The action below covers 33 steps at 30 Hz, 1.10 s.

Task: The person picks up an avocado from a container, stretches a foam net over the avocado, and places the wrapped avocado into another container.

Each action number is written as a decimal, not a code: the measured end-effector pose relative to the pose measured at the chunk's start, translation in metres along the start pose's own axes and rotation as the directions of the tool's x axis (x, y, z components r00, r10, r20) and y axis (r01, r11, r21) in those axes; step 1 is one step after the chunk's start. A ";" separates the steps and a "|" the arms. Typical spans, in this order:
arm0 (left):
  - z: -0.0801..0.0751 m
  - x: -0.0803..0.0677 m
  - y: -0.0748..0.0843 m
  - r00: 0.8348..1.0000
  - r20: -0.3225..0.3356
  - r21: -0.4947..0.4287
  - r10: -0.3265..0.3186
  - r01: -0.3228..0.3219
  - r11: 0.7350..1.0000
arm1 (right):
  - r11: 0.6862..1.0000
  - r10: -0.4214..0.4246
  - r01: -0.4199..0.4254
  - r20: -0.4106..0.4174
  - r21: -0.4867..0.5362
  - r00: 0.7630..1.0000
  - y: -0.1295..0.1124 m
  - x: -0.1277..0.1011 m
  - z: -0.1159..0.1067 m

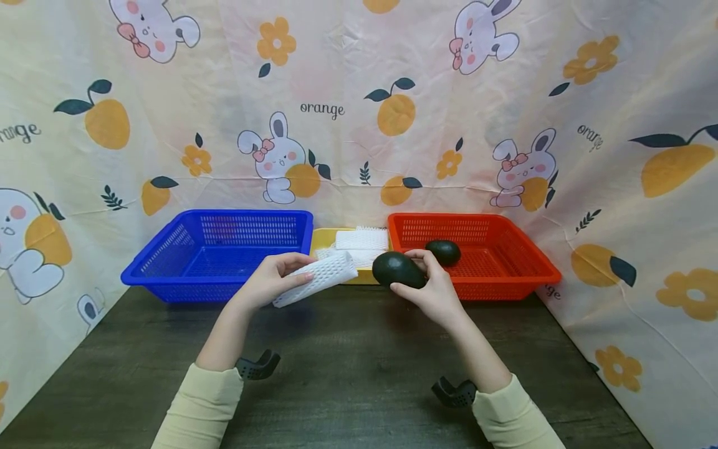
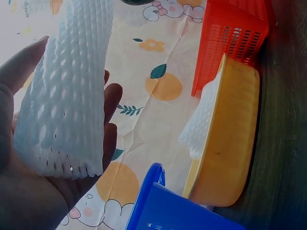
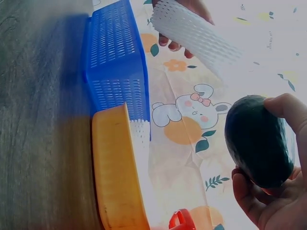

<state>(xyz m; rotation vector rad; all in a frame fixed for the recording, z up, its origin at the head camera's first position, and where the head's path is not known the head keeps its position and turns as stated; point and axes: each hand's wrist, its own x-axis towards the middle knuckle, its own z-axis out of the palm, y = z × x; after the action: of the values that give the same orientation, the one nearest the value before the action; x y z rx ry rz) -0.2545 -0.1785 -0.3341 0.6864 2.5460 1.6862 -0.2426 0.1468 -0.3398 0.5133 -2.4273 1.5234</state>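
"What is the person wearing?"

"They are wearing pale yellow long sleeves. The left sleeve is wrinkling into soft folds, and the right sleeve is showing the same plain cloth."

"And at the wrists?"

"By the left cuff, a dark, angular bracket is jutting out, bending near its middle. By the right cuff, a matching dark mount is sticking out, small holes dotting it."

"The hands?"

"Left hand and right hand are showing bare."

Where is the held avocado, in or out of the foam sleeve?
Out: the right hand grips the avocado bare, while the left hand holds the foam sleeve apart.
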 end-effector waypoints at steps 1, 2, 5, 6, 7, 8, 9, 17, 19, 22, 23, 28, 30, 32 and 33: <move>0.000 0.000 0.000 1.000 -0.004 0.002 -0.002 0.002 1.000 | 1.000 0.002 -0.002 -0.002 0.003 1.000 -0.002 -0.001 -0.001; 0.000 -0.001 0.000 1.000 -0.006 0.002 -0.004 0.004 1.000 | 1.000 0.004 -0.004 -0.003 0.006 1.000 -0.005 -0.002 -0.001; -0.001 -0.002 0.000 1.000 -0.012 -0.005 -0.005 0.005 1.000 | 1.000 -0.012 0.012 -0.006 0.019 1.000 -0.022 -0.007 -0.004; -0.001 -0.002 0.000 1.000 -0.013 -0.010 -0.002 0.002 1.000 | 0.999 -0.022 0.022 -0.008 0.028 1.000 -0.027 -0.008 -0.004; -0.001 -0.002 0.000 1.000 -0.013 -0.016 0.003 -0.003 1.000 | 0.999 -0.028 0.029 -0.010 0.038 1.000 -0.031 -0.009 -0.005; -0.001 -0.002 -0.001 1.000 -0.013 -0.022 0.006 -0.006 1.000 | 0.998 -0.036 0.037 -0.012 0.046 0.999 -0.035 -0.010 -0.005; -0.001 -0.001 -0.001 1.000 -0.013 -0.024 0.007 -0.007 1.000 | 0.998 -0.037 0.038 -0.015 0.057 0.999 -0.035 -0.009 -0.005; 0.000 -0.002 0.004 0.999 -0.016 -0.039 0.030 -0.030 0.999 | 0.986 -0.076 0.084 -0.061 0.142 0.995 -0.016 0.006 -0.003; 0.000 -0.002 0.005 0.999 -0.019 -0.043 0.037 -0.037 0.998 | 0.982 -0.092 0.103 -0.069 0.160 0.993 -0.018 0.007 -0.002; 0.001 -0.001 0.004 0.999 -0.014 -0.047 0.036 -0.037 0.998 | 0.976 -0.105 0.117 -0.073 0.182 0.992 -0.020 0.008 0.000; 0.001 -0.001 0.004 0.999 -0.013 -0.047 0.035 -0.035 0.998 | 0.974 -0.109 0.122 -0.076 0.190 0.991 -0.020 0.008 0.000; 0.002 0.000 0.007 0.999 -0.013 -0.048 0.038 -0.039 0.998 | 0.963 -0.134 0.152 -0.093 0.222 0.987 -0.023 0.012 0.003; 0.003 0.000 0.007 0.999 -0.014 -0.049 0.044 -0.045 0.998 | 0.959 -0.141 0.160 -0.094 0.233 0.986 -0.025 0.012 0.005; 0.003 0.001 0.007 0.999 -0.012 -0.051 0.052 -0.052 0.997 | 0.956 -0.145 0.163 -0.091 0.243 0.985 -0.026 0.013 0.006; 0.003 0.002 0.008 0.998 -0.012 -0.051 0.056 -0.056 0.997 | 0.955 -0.148 0.166 -0.091 0.244 0.985 -0.027 0.014 0.006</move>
<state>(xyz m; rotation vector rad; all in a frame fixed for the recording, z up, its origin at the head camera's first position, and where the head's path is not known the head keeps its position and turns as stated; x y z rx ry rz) -0.2525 -0.1728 -0.3280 0.7545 2.5032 1.7705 -0.2441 0.1283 -0.3156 0.6692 -2.0960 1.7566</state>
